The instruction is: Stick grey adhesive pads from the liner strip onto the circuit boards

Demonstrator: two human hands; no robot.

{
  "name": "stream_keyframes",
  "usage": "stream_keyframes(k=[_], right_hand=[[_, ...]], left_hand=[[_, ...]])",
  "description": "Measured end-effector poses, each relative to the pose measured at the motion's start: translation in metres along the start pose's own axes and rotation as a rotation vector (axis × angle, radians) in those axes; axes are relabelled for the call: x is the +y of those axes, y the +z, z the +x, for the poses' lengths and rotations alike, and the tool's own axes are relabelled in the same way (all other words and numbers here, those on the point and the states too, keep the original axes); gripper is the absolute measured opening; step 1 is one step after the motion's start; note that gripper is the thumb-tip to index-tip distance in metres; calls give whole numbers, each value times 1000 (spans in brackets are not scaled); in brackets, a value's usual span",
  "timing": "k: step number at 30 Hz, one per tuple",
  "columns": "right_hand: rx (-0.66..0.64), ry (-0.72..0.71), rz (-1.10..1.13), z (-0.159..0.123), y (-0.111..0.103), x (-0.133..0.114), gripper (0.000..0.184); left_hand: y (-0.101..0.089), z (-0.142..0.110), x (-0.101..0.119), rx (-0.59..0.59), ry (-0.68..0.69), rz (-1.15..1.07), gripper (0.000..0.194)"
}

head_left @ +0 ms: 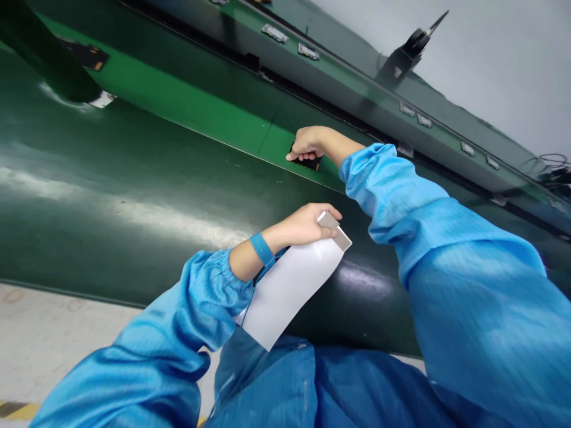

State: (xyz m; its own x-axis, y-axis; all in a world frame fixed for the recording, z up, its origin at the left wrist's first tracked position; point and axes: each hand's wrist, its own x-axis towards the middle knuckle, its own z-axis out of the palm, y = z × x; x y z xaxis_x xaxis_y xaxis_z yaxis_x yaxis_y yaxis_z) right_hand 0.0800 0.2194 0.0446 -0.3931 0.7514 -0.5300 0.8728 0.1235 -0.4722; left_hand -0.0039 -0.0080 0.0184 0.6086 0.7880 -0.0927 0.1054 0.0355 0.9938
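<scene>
My left hand (307, 224), with a blue strap at the wrist, is closed around small grey flat pieces (341, 239) with white edges. A white sheet (294, 285) hangs below that hand and slants down toward my lap; whether it is joined to the grey pieces I cannot tell. Farther forward, my right hand (308, 144) has its fingers curled at a thin black panel (312, 163) on the bright green strip. The hand covers most of the panel, and its fingertips are partly hidden.
The dark green bench (111, 154) borders the bright green strip (191, 113). On the left stand a dark post (57, 59) and another black panel (89, 56). A raised ledge at the back carries several small metallic parts (274, 33). Behind it is a black tool with a pointed tip (404, 56).
</scene>
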Motion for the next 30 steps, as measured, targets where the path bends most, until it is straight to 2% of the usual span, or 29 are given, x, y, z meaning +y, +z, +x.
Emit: stream_keyframes(k=[2,3,4,7,10,12,15,18,22,26,30], right_hand=[[10,191,-102,-13,-2,0,39],[20,249,-118,-21,-1,1,40],[36,247,-78,-29,0,3,39],[97,116,181,-53,7,21,27],[279,-9,378,-81,24,50,19],[403,-91,443,-103,42,68,18],[503,-269,537,-140,77,87,16],[579,-438,567,-166,114,94,26],[715,-468,574,-172,142,95,21],[822,-541,496,-167,143,96,15],[924,-636,351,-166,144,95,14]], left_hand=[[-2,0,0,21,-12,-23,40],[-3,1,-1,31,-23,-30,41],[-4,1,-1,44,-35,-34,42],[-6,2,-2,83,-62,-56,44],[-10,3,-3,178,-47,-66,46],[-14,3,-4,292,-9,-41,48],[-21,5,-7,461,54,22,53],[-25,8,-11,550,96,119,55],[-25,7,-16,557,88,98,56],[-25,3,-17,546,25,-83,41],[-23,0,-14,523,-4,-30,36]])
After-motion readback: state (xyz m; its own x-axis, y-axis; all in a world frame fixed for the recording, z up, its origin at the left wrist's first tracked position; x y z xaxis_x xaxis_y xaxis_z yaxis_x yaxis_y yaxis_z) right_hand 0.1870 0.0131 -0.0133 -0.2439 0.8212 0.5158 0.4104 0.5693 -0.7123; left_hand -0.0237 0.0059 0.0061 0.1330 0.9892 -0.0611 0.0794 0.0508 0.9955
